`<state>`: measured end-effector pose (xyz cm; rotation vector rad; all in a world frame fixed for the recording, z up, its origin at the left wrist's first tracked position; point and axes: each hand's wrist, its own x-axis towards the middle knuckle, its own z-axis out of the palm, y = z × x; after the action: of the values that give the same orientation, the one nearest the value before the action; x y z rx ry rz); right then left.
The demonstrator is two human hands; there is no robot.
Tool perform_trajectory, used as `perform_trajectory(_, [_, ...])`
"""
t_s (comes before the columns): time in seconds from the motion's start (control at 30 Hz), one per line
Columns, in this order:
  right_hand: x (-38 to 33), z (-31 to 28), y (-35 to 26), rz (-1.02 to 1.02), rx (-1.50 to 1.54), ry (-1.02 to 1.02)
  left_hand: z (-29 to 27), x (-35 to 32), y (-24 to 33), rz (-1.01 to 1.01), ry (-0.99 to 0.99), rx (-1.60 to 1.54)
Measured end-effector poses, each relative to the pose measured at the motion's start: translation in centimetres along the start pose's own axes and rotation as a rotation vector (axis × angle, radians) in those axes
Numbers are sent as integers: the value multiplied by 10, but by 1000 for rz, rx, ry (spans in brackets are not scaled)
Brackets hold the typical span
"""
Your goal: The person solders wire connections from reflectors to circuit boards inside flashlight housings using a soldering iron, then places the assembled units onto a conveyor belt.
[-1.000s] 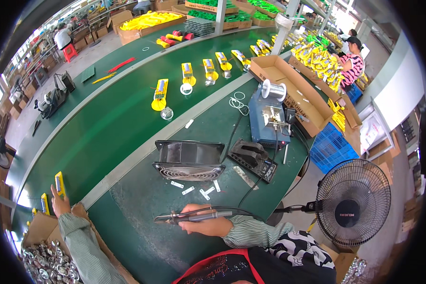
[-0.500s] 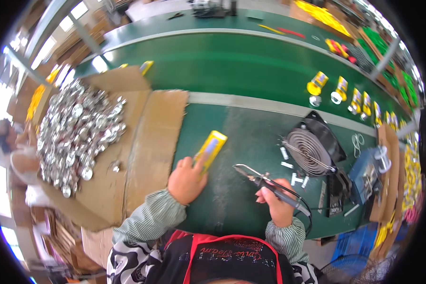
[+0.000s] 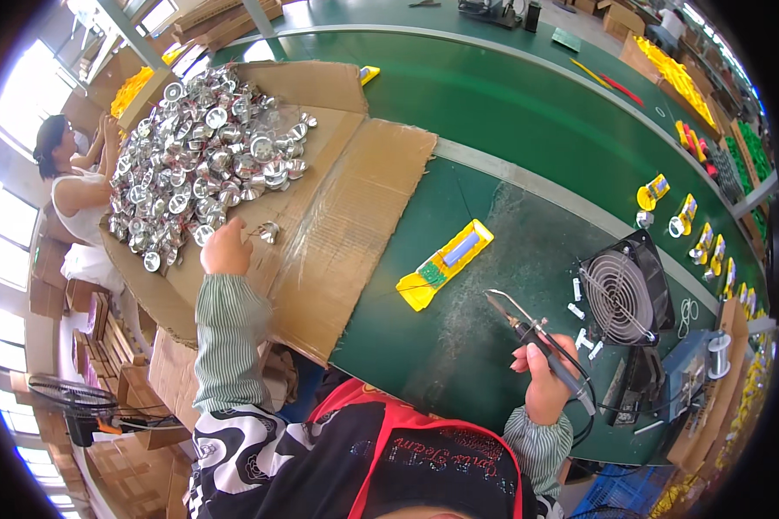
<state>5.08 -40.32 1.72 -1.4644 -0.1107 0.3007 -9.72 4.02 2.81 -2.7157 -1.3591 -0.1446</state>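
Note:
My left hand [image 3: 227, 248] has its fingers curled together at the near edge of a pile of silver reflector cups [image 3: 225, 130], closed on one reflector cup [image 3: 203, 234]. Its fingertips are partly hidden. In my right hand [image 3: 547, 376] is a soldering iron [image 3: 560, 370] with a bent metal tube along its tip and a black cable. The tip points up and left above the green bench. A yellow plastic housing [image 3: 468, 251] lies untouched between my hands, with a blue-violet cylinder, a small green circuit board and thin wires in it.
The cups lie in an opened cardboard box [image 3: 355, 190]. On the right are a black fan [image 3: 619, 294] with a wire guard, small white pieces, and a blue soldering station [image 3: 690, 372] with a solder spool [image 3: 717, 355]. Yellow housings line the green belt [image 3: 511, 112]. Another person [image 3: 78, 190] works far left.
My left hand has let go of the yellow housing and moved left to the reflector cups. The housing now lies free on the bench. My right hand still holds the soldering iron; the view has turned left.

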Motion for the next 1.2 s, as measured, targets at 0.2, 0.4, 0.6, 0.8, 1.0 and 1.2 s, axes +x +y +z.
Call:
perform_trajectory(0.2, [-1,3,-1,3,-13,-33,37,17,-1,156,-15,115])
perform_trajectory(0.4, [-3,0,1,21,20,-38,45,30,-7,312,6,49])
perform_trajectory(0.6, [-2,-5,2,3,39,-67,37,15,12,337,33,-436])
perform_trajectory(0.8, [1,1,-4,-3,32,-93,25,-21,87,276,-341,-1320])
perform_trajectory(1.0, [6,10,-7,-31,34,-159,11,-53,141,231,-577,-1397])
perform_trajectory(1.2, [16,22,-7,-47,-17,-226,-12,-66,166,283,-586,-973])
